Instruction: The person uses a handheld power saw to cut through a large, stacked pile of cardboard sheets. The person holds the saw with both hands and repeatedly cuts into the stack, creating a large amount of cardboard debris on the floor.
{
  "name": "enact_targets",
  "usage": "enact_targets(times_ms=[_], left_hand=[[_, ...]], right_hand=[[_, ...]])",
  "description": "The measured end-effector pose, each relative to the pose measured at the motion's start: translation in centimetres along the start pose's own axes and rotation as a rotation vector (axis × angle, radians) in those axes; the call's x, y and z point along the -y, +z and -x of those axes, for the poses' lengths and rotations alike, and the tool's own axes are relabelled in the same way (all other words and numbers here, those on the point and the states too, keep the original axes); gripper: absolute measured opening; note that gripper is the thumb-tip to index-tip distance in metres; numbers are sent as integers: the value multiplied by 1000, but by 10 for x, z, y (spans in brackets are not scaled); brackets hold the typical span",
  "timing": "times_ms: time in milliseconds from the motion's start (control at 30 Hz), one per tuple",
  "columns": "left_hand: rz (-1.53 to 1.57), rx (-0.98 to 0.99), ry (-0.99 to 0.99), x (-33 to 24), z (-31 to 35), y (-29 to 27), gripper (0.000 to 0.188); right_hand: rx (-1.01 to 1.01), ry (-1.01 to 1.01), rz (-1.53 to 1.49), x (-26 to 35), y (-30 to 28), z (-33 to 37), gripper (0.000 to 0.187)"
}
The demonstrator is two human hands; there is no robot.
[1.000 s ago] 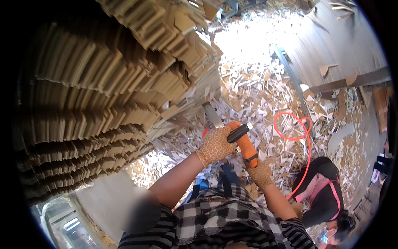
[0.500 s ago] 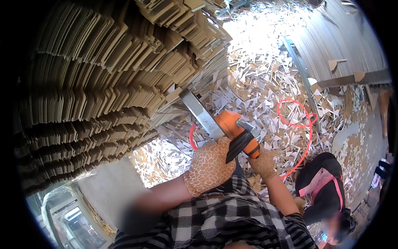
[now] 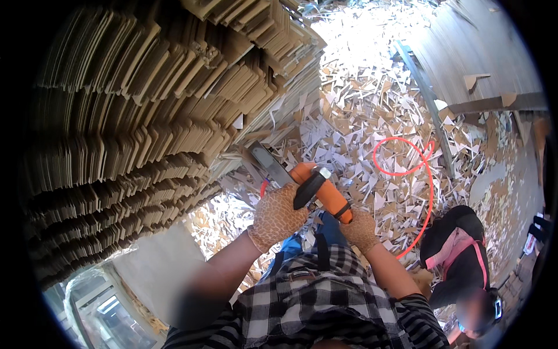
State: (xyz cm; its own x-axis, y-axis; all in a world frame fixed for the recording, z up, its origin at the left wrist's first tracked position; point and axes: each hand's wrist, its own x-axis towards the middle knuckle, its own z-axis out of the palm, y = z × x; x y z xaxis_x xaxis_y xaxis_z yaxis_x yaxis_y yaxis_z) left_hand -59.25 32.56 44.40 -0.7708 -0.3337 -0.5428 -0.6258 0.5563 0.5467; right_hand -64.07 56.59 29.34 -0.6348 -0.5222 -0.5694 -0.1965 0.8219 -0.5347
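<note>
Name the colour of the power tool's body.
The tool's body is orange; the head view shows it best.

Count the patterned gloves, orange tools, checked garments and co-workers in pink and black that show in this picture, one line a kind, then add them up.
Patterned gloves: 2
Orange tool: 1
Checked garment: 1
Co-worker in pink and black: 1
Total: 5

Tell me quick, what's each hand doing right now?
Left hand: closed, holding the orange power tool by its black handle.
Right hand: closed on the same tool's near end, fingers mostly hidden.
</note>
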Motion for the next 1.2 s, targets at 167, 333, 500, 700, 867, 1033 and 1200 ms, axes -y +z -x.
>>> enact_targets(times_ms=[167,333,500,700,867,1033,1200], left_hand=[[-35,-19,60,-10,18,-3,42],[-58,-68,41,-29,21,-27,40],[-77,-59,0,-9,-8,-30,39],[-71,-22,39,-7,-8,-22,39],[-65,-47,-6,-12,-4,-23,39],[-59,36,-33,20,-41,-10,43],[-56,-15,13,3,-45,2,34]], right_hand=[[-3,34,-57,0,7,7,24],[-40,-9,-78,28,-16,-12,26],[-53,1,7,45,-17,-20,28],[-19,-9,-49,25,-4,-8,27],[-48,24,-2,26,-1,-22,27],[-14,26,4,22,2,-39,32],[3,77,26,3,13,-42,36]])
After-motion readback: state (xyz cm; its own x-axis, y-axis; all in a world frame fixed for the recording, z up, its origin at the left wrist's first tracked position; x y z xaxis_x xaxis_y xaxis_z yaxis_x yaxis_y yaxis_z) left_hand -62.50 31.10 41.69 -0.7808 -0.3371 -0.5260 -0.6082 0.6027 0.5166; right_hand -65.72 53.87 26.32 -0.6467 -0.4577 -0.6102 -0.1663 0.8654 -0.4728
